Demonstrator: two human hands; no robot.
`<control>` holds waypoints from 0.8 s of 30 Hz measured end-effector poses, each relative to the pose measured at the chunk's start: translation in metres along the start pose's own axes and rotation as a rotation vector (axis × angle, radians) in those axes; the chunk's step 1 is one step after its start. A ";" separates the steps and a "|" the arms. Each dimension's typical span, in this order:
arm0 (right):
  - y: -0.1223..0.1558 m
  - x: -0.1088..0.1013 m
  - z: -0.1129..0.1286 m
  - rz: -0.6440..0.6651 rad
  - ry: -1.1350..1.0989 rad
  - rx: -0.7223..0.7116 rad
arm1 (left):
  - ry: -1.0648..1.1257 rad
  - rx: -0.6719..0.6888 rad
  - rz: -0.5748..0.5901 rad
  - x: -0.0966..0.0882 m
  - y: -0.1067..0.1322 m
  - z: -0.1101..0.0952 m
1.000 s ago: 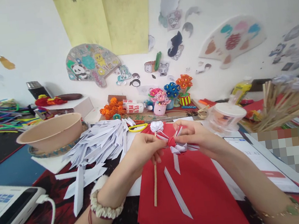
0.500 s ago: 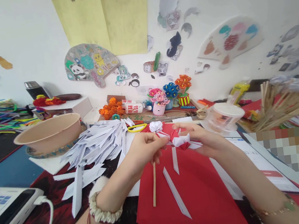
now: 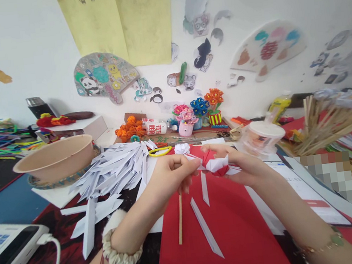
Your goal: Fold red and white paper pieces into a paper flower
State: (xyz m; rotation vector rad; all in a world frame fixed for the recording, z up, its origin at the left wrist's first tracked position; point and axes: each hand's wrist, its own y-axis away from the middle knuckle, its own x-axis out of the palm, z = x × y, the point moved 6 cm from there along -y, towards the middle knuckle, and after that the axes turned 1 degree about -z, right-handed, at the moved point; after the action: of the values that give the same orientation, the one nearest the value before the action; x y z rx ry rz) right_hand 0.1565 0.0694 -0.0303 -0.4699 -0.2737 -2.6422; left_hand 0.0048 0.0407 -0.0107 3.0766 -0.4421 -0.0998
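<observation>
My left hand (image 3: 168,176) is closed around the top of a thin wooden stick (image 3: 180,219) that hangs down over the red paper sheet (image 3: 235,227). My right hand (image 3: 244,164) is closed on a red and white folded paper flower (image 3: 214,163) at the stick's top, fingers wrapped over its petals. A white paper strip (image 3: 204,188) dangles from the flower. Another folded white strip (image 3: 206,227) lies loose on the red sheet below.
A heap of folded white paper strips (image 3: 113,167) lies left of my hands, with a beige bowl (image 3: 54,157) behind it. A plugged-in device (image 3: 10,246) sits at the near left. A clear lidded tub (image 3: 261,136), wooden sticks (image 3: 332,123) and paper flower pots (image 3: 199,112) stand behind.
My right hand has turned the paper flower and closed further over it, moving slightly right. The left hand keeps hold of the stick. The view has shifted a little left.
</observation>
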 end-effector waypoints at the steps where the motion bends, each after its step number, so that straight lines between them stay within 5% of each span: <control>1: 0.001 0.002 0.001 0.012 -0.005 -0.010 | 0.001 0.008 0.004 0.000 0.000 0.000; 7: 0.003 0.007 0.006 0.093 0.038 -0.067 | -0.122 0.076 -0.036 -0.003 -0.002 -0.002; 11: 0.003 0.003 0.003 0.073 0.079 -0.058 | -0.500 0.442 -0.301 -0.020 0.011 -0.035; 13: 0.004 0.003 0.001 0.079 0.130 -0.036 | -0.599 0.699 -0.231 -0.015 0.021 -0.052; 16: 0.005 0.007 0.002 0.099 0.167 -0.041 | -0.700 0.904 -0.022 -0.002 0.030 -0.060; 24: 0.005 0.008 -0.001 0.153 0.180 -0.026 | -0.799 0.913 0.024 0.002 0.029 -0.051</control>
State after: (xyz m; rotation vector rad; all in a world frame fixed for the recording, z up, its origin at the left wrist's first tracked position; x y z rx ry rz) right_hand 0.1516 0.0615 -0.0276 -0.2478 -0.1415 -2.5203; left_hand 0.0018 0.0138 0.0413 3.7375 -0.6839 -1.5612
